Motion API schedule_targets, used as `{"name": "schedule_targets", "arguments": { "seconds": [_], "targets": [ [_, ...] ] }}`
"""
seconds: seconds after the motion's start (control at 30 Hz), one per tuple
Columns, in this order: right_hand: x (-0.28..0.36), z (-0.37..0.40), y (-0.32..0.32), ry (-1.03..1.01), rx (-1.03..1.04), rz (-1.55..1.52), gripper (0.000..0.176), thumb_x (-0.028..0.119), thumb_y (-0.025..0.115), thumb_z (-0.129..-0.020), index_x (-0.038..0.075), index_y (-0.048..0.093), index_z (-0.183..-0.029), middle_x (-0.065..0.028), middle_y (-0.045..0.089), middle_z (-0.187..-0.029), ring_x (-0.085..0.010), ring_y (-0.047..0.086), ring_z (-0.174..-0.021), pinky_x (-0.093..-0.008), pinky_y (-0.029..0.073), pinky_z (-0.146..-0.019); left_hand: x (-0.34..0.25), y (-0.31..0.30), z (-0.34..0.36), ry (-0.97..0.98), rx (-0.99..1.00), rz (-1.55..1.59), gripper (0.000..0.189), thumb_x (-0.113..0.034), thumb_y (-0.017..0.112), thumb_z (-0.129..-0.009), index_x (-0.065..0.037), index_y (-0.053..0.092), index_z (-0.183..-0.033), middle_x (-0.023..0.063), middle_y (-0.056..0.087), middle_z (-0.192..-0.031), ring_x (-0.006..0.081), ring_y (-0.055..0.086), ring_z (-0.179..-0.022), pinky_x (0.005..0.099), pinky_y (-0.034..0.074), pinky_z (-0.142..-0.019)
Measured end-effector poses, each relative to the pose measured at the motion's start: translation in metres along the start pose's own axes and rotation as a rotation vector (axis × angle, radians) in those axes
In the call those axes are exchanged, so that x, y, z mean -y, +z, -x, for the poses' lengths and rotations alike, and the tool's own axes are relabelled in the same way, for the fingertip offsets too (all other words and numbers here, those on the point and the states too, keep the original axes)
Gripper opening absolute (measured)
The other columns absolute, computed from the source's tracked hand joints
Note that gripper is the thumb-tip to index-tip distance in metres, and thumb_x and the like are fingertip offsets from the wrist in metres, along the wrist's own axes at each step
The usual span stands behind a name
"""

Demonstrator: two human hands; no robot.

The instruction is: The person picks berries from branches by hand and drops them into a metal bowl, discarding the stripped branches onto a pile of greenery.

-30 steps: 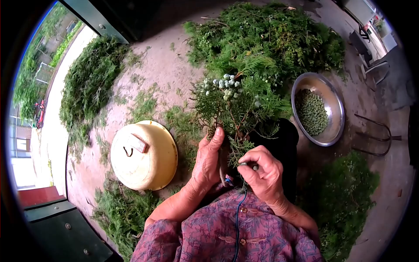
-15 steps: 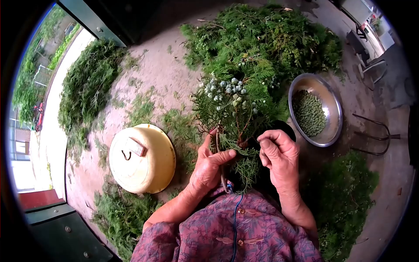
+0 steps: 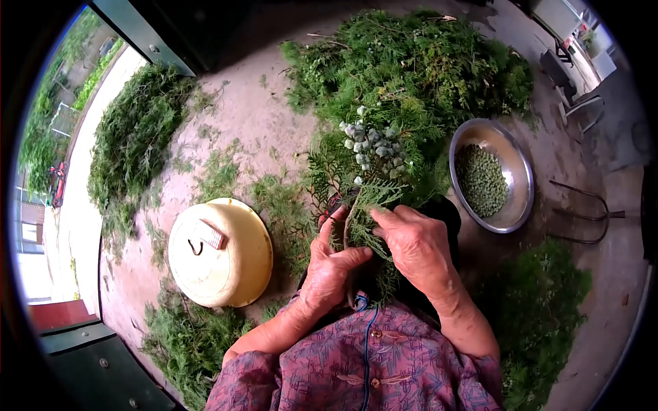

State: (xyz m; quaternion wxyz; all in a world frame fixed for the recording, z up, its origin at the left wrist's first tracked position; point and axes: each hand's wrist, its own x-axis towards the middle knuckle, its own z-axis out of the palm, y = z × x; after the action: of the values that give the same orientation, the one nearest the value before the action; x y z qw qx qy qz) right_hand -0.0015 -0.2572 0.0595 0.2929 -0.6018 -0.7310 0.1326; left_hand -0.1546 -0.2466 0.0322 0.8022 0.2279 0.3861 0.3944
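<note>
My left hand (image 3: pixel 327 270) is closed around the woody stem of a leafy evergreen branch (image 3: pixel 375 197), held upright in front of my body. A cluster of pale blue-green cones (image 3: pixel 377 149) sits near the top of that branch. My right hand (image 3: pixel 419 248) is at the branch's right side, thumb and fingers pinched together at a green sprig; its fingertips touch the foliage. Right of the branch, a steel bowl (image 3: pixel 527 188) holds many small green cones (image 3: pixel 482 181).
An upturned cream basin (image 3: pixel 226 270) with a small block and a hook on it lies at left. Cut greenery is heaped ahead (image 3: pixel 411 68), at far left (image 3: pixel 137 130), at lower left (image 3: pixel 185 335) and lower right (image 3: pixel 541 315). A bent metal rod frame (image 3: pixel 603 219) lies beyond the bowl.
My right hand has moved left and slightly up, from beside the branch onto its foliage. The cone cluster has shifted a little to the right. My left hand keeps its hold.
</note>
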Motion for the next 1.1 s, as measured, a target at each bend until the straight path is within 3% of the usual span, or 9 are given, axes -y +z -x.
{"name": "schedule_targets", "arguments": {
  "seconds": [0.2,0.3,0.5,0.67,0.73,0.93,1.03,1.1],
  "targets": [
    [-0.002,0.001,0.004,0.165,-0.002,-0.258,0.037,0.005,0.067,-0.074,0.008,0.054,-0.108,-0.0123,0.061,-0.077,-0.0275,0.062,-0.068,-0.0334,0.049,-0.057,0.0,-0.001,-0.001,0.012,0.012,0.073,0.07,0.015,0.054,-0.071,-0.002,0.031,-0.134,0.0103,0.059,-0.104,0.0191,0.059,-0.088,0.03,0.05,-0.08],
    [-0.006,0.003,0.007,0.216,-0.005,-0.357,0.032,0.005,0.067,-0.074,0.006,0.054,-0.103,-0.0143,0.061,-0.077,-0.0265,0.062,-0.066,-0.0314,0.048,-0.056,0.0,-0.001,-0.001,-0.007,0.002,0.106,0.071,0.015,0.054,-0.07,-0.003,0.03,-0.135,0.0108,0.059,-0.105,0.0199,0.06,-0.089,0.0306,0.05,-0.08],
    [-0.01,0.01,0.01,0.301,-0.112,-0.604,0.024,0.002,0.064,-0.078,0.003,0.055,-0.1,-0.0099,0.06,-0.071,-0.0187,0.06,-0.061,-0.0279,0.047,-0.056,-0.002,0.0,-0.002,-0.015,-0.004,0.098,0.073,0.016,0.053,-0.07,-0.006,0.03,-0.136,0.0114,0.059,-0.105,0.0208,0.06,-0.091,0.0325,0.051,-0.079],
    [-0.014,0.018,0.006,0.352,-0.087,-0.678,0.019,0.001,0.061,-0.08,0.001,0.054,-0.098,-0.0087,0.06,-0.079,-0.0149,0.059,-0.066,-0.0257,0.047,-0.058,-0.004,0.002,-0.002,-0.023,-0.017,0.037,0.072,0.018,0.054,-0.07,-0.004,0.031,-0.134,0.0108,0.057,-0.11,0.0207,0.058,-0.096,0.0321,0.05,-0.082],
    [-0.015,0.019,0.006,0.409,-0.096,-0.733,0.018,0.003,0.061,-0.081,0.001,0.053,-0.096,-0.0076,0.059,-0.08,-0.0127,0.058,-0.067,-0.0242,0.046,-0.058,0.001,0.004,-0.003,0.064,0.0,0.01,0.072,0.018,0.055,-0.07,-0.002,0.03,-0.134,0.0106,0.055,-0.115,0.0198,0.057,-0.099,0.0312,0.048,-0.085],
    [-0.013,0.021,0.005,0.546,-0.112,-0.882,0.019,0.005,0.063,-0.081,0.001,0.054,-0.097,-0.0002,0.056,-0.066,-0.0055,0.051,-0.055,-0.0201,0.041,-0.049,0.007,0.002,-0.006,0.157,-0.008,-0.036,0.075,0.017,0.059,-0.072,0.001,0.025,-0.137,0.011,0.05,-0.123,0.0181,0.054,-0.102,0.03,0.046,-0.088],
    [-0.009,0.021,0.006,0.437,-0.109,-0.795,0.018,0.004,0.062,-0.082,0.003,0.057,-0.099,0.002,0.054,-0.06,-0.0047,0.049,-0.05,-0.0202,0.04,-0.046,0.007,-0.005,-0.007,0.069,-0.05,-0.058,0.076,0.016,0.058,-0.072,0.002,0.023,-0.137,0.0134,0.048,-0.125,0.019,0.055,-0.101,0.0306,0.047,-0.087],
    [-0.011,0.022,0.002,0.4,-0.05,-0.793,0.02,0.0,0.06,-0.081,0.004,0.06,-0.1,-0.0005,0.056,-0.067,-0.0053,0.05,-0.052,-0.0206,0.041,-0.048,0.005,-0.005,-0.006,0.065,-0.069,-0.09,0.076,0.016,0.057,-0.072,0.003,0.023,-0.137,0.0141,0.047,-0.126,0.0196,0.055,-0.102,0.0306,0.047,-0.087]
  ]
}}
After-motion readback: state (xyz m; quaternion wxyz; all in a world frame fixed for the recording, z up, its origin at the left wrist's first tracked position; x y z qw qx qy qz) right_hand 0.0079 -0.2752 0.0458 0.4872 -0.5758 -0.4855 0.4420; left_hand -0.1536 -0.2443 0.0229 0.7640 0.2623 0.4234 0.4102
